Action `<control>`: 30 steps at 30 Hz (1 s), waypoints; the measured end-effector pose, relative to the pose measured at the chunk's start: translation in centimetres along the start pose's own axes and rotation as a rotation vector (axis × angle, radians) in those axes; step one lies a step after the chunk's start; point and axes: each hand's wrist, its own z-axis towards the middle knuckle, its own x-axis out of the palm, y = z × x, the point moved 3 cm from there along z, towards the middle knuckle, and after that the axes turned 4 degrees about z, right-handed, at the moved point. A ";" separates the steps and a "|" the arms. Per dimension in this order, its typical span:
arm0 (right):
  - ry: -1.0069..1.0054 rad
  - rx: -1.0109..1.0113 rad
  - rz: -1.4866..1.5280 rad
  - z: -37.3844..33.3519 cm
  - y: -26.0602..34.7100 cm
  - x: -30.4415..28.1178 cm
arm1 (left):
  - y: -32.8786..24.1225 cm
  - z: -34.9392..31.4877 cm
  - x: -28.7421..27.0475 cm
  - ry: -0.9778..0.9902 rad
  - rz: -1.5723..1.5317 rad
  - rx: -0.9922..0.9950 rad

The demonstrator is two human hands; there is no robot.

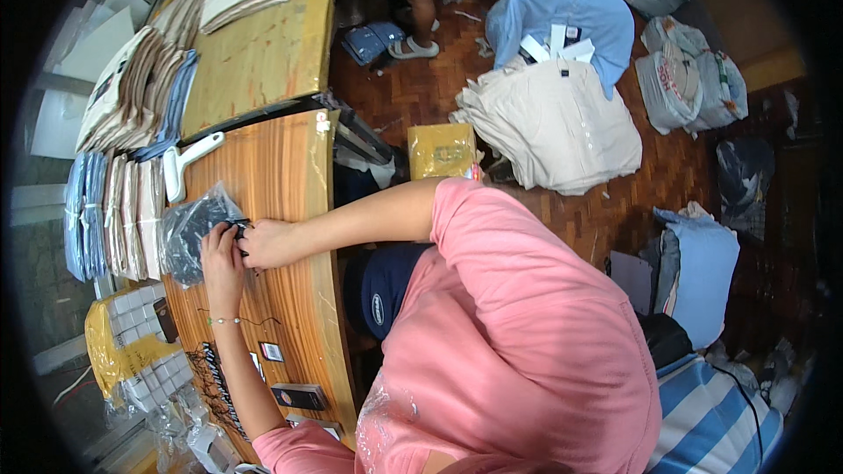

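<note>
On the wooden table lies a clear plastic bag (189, 230) with dark folded fabric inside. My left hand (221, 256) reaches over the bag's near edge, its fingers bent and closed on the plastic. Right beside it, my right hand (266, 243) is closed at the same edge. A small black piece shows between the fingers of both hands; what it is, I cannot make out. Part of the bag's edge is hidden under my fingers. Just beyond the bag, a white handheld tool (186, 162) with a wide head lies on the tabletop.
Folded garments (110, 215) in tied stacks stand along the table's far edge. A dark box (299, 397) and black tags or cords (219, 386) lie near my left forearm. Beige garments (562, 127) are heaped behind me, near a cardboard box (442, 151). Another person's leg (417, 9) shows at the top.
</note>
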 end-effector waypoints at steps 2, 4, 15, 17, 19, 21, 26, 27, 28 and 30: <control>0.013 -0.082 0.108 0.0 -0.9 -0.3 | 0.2 -0.8 -0.3 -0.012 -0.060 -0.009; 0.027 -0.068 0.105 -0.1 -1.0 -0.2 | -0.5 -0.6 -1.1 -0.023 -0.078 -0.007; -0.008 -0.097 0.079 -0.6 -1.0 -1.5 | 0.1 -0.9 -1.2 -0.179 -0.228 -0.158; -0.009 -0.077 0.103 -0.7 -1.3 -1.5 | 0.7 -0.8 -0.8 -0.198 -0.267 -0.123; 0.015 -0.100 0.160 0.3 -0.4 -0.7 | 1.6 -2.8 -1.3 -0.266 -0.320 -0.181; 0.012 -0.095 0.204 0.7 -0.1 -1.3 | 1.7 -3.0 -2.6 -0.260 -0.364 -0.277; 0.039 -0.026 0.106 0.5 -0.5 -2.6 | 3.5 -2.7 -3.2 -0.320 -0.337 -0.297; 0.040 -0.018 0.131 0.5 -0.4 -2.4 | 3.8 -3.2 -2.7 -0.286 -0.312 -0.330; 0.047 -0.001 0.145 0.5 -0.5 -2.2 | 3.8 -3.5 -2.0 -0.226 -0.264 -0.355; 0.052 0.064 0.202 0.9 -0.4 -2.1 | 3.9 -3.7 -0.7 -0.186 -0.196 -0.414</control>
